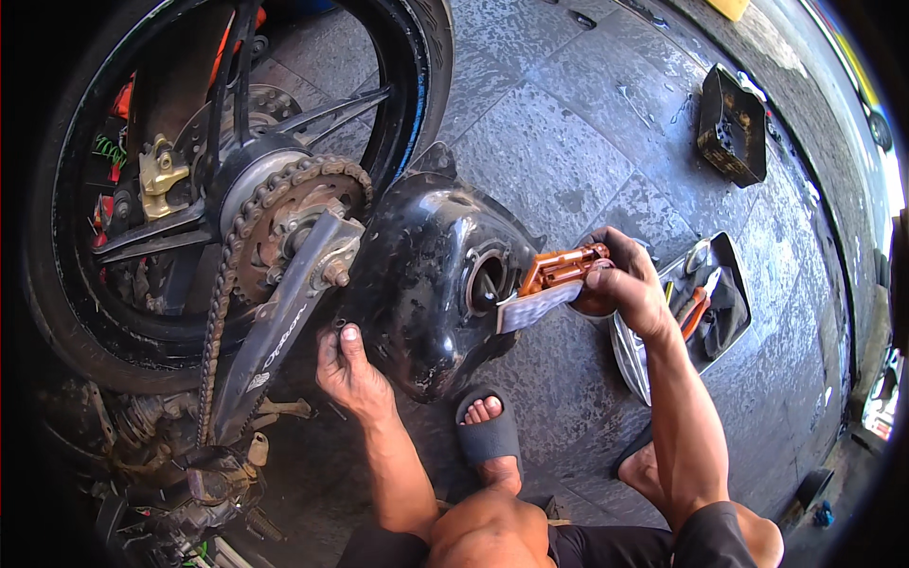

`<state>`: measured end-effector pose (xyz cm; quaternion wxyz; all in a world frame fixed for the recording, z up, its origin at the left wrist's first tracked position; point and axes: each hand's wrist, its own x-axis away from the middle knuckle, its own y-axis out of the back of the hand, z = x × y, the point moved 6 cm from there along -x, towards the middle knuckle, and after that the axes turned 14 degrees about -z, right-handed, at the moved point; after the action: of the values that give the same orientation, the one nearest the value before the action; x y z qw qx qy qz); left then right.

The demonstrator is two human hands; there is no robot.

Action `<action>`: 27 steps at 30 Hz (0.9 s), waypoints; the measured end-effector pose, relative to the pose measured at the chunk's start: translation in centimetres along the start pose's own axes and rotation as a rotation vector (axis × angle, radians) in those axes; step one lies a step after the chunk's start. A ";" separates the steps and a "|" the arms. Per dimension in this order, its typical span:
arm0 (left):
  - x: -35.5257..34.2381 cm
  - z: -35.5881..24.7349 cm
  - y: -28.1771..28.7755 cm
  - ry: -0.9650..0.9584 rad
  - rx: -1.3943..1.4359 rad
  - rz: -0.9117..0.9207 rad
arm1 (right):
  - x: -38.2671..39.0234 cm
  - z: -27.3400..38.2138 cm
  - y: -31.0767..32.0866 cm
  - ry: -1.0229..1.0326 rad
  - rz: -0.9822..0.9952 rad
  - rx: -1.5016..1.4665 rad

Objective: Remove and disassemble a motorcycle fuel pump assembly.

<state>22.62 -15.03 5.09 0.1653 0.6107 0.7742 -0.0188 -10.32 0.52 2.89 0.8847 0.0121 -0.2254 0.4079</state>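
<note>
Black fuel tank (426, 275) lies on the wet tiled floor (559, 142) at the centre of the frame, its round filler opening (486, 281) turned toward the right hand (630, 284). That hand grips an orange and white fuel pump unit (554, 279) just at the opening. The left hand (348, 369) presses flat on the tank's lower left edge, steadying it. The tank looks rigid, bulky and glossy, probably slippery when wet, best held by its rim or edges. Left of it stand the rear wheel (237, 180), sprocket and chain (222, 293); a tool tray (729, 284) sits at right, and a sandalled foot (488, 435) below.
</note>
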 end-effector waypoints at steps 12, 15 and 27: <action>1.2 -2.0 -0.3 -0.011 -0.119 0.023 | 2.0 -4.6 1.9 -0.270 -0.122 -0.491; 1.2 -2.0 1.8 0.068 -0.082 0.037 | 5.2 -4.5 -0.5 -0.322 -0.106 -0.673; -0.2 -4.7 3.7 -0.005 -0.296 0.297 | 15.2 -0.7 -2.6 -0.228 0.054 -1.084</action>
<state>25.05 -13.21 10.22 0.2560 0.6871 0.6696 0.1185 0.45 9.79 8.86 0.7236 -0.4066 -0.4974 0.2522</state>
